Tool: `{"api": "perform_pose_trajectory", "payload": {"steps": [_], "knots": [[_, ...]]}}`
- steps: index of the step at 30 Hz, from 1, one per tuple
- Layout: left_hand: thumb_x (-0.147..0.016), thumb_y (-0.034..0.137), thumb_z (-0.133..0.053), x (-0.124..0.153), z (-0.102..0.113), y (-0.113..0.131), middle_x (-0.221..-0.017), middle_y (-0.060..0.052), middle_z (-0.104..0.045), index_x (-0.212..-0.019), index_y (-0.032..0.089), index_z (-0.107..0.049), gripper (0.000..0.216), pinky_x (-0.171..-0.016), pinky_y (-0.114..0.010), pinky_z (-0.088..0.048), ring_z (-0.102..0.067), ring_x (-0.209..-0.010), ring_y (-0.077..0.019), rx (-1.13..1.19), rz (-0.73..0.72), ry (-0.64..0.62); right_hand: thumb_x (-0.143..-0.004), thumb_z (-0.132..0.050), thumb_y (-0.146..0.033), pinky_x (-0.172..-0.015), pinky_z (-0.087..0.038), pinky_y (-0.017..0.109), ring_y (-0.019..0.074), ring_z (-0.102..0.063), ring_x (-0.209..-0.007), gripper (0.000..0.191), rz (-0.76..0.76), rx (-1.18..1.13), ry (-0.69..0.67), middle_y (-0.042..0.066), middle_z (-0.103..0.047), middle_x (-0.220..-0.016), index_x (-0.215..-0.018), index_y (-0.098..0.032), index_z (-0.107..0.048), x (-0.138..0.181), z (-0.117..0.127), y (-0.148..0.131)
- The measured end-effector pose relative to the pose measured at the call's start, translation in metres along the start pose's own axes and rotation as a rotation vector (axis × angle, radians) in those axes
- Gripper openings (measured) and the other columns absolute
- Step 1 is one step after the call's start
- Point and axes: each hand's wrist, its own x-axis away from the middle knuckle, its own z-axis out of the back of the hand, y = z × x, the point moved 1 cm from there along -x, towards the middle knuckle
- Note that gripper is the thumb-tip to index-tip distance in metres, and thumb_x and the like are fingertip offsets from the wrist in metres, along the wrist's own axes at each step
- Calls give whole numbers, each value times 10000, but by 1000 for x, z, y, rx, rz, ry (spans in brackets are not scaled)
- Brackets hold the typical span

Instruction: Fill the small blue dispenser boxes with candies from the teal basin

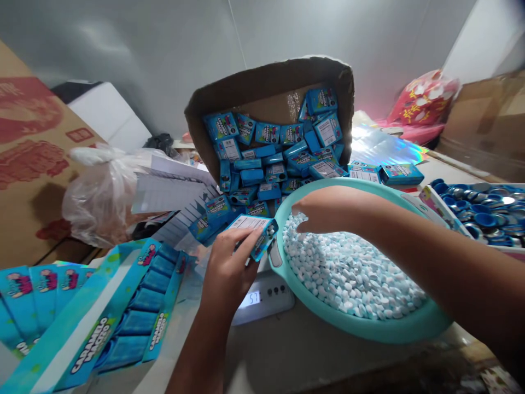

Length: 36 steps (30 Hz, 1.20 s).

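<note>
Blue box (267,235) gripped in left hand (229,262), frame centre; right hand (320,209), upper right of it, at pale candies (348,268), fingers mostly hidden: I can't tell grip.

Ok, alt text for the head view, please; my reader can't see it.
A person's left hand holds a small blue box beside a turquoise basin of pale pieces, and the right hand reaches into the basin. A white scale with a lit display sits below the box; behind, a cardboard carton holds many similar boxes.
</note>
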Motion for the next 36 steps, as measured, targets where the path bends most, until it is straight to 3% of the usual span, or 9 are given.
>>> {"api": "perform_pose_trajectory", "payload": {"steps": [3, 6, 8, 10, 12, 16, 20, 26, 36], "knots": [[-820, 203, -731, 3, 1, -8, -1125, -98, -687, -1260, 220, -633, 451, -953, -389, -529, -650, -1061, -246, 41, 201, 49, -907, -558, -431, -602, -402, 344, 299, -692, -907, 463, -9, -5, -12, 103, -739, -1090, -1297, -203, -663, 0, 0, 0], [-776, 349, -789, 8, -1, -22, -1109, -82, -721, -1216, 225, -656, 476, -921, -396, -561, -698, -1016, -253, 194, 587, 81, -914, -540, -436, -595, -401, 351, 299, -689, -881, 462, -14, 2, -34, 105, -739, -1074, -1290, -201, -666, 0, 1, 0], [-752, 402, -800, 12, -2, -32, -1122, -87, -731, -1259, 233, -636, 559, -871, -405, -586, -719, -987, -266, 343, 828, -29, -917, -534, -435, -594, -401, 352, 299, -687, -875, 450, -12, 0, -42, 103, -738, -1069, -1277, -201, -671, 0, 1, 0], [-741, 412, -801, 14, -2, -39, -1175, -96, -723, -1288, 241, -622, 601, -866, -420, -589, -719, -1003, -277, 446, 927, -198, -920, -530, -432, -602, -402, 348, 299, -686, -882, 441, -5, -9, -35, 101, -737, -1080, -1273, -207, -669, 0, 0, 0], [-717, 422, -819, 14, 1, -43, -1275, -107, -685, -1302, 242, -613, 646, -954, -443, -559, -682, -1111, -286, 488, 915, -257, -922, -528, -446, -613, -403, 344, 299, -686, -889, 448, -2, -14, -27, 100, -736, -1099, -1284, -218, -661, -1, -1, 2], [-745, 492, -792, 8, 11, -41, -1336, -133, -648, -1302, 219, -606, 647, -1091, -460, -470, -605, -1252, -272, 554, 894, -5, -911, -552, -473, -648, -418, 336, 290, -677, -924, 484, 19, -51, -40, 97, -727, -1148, -1326, -238, -637, -2, -3, 3], [-821, 509, -714, 3, 17, -35, -1187, -113, -716, -1165, 203, -680, 462, -982, -411, -548, -672, -1121, -241, 537, 946, 261, -886, -616, -446, -650, -403, 308, 244, -669, -894, 459, 80, -106, -100, 77, -723, -1146, -1301, -253, -642, -3, -6, -2], [-874, 476, -656, 4, 19, -37, -1031, -68, -749, -1064, 207, -720, 336, -940, -344, -561, -707, -998, -194, 457, 936, 477, -814, -686, -388, -583, -370, 315, 262, -665, -846, 478, 133, -52, -154, 116, -714, -1067, -1231, -157, -644, -9, -16, -17], [-878, 423, -668, 2, 21, -34, -990, -45, -751, -1096, 229, -743, 301, -898, -315, -558, -702, -957, -175, 454, 918, 507, -782, -657, -328, -592, -410, 314, 242, -648, -772, 364, 142, -32, -147, 137, -709, -972, -1079, -128, -723, -13, -19, -19]]}}
